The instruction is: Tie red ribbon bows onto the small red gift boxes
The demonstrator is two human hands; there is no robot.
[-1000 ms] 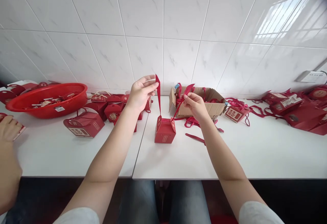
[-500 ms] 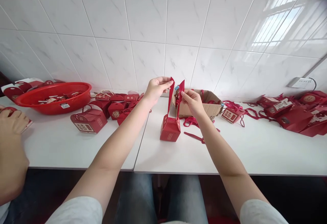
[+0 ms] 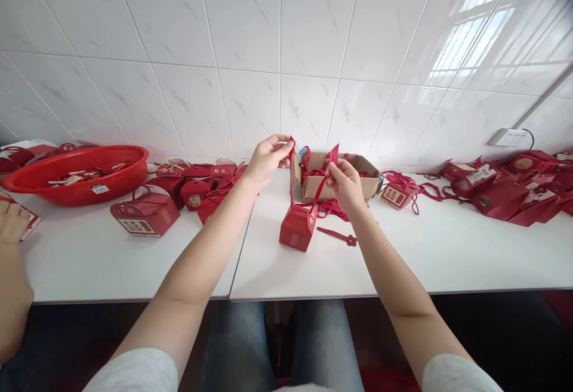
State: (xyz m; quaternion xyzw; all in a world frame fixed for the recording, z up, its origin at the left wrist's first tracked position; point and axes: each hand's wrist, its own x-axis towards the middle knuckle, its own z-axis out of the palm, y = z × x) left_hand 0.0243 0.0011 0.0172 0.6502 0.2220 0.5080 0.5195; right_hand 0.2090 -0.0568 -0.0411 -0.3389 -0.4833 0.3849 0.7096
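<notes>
A small red gift box stands slightly tilted near the middle of the white table. Two ends of red ribbon rise from its top. My left hand pinches one end up and to the left of the box. My right hand pinches the other end up and to the right, its tip sticking up above the fingers. Just right of the box lies a thin red strip with a flower-shaped end. Behind my hands sits an open cardboard box with red ribbons in it.
To the left, a red basin holds small cards, and several red boxes stand beside it. More red boxes are piled at the right. Another person's hand is at the far left. A power socket is on the wall.
My hands have moved farther apart, spreading the ribbon ends. The small box has tilted a little. The view has shifted slightly to the right.
</notes>
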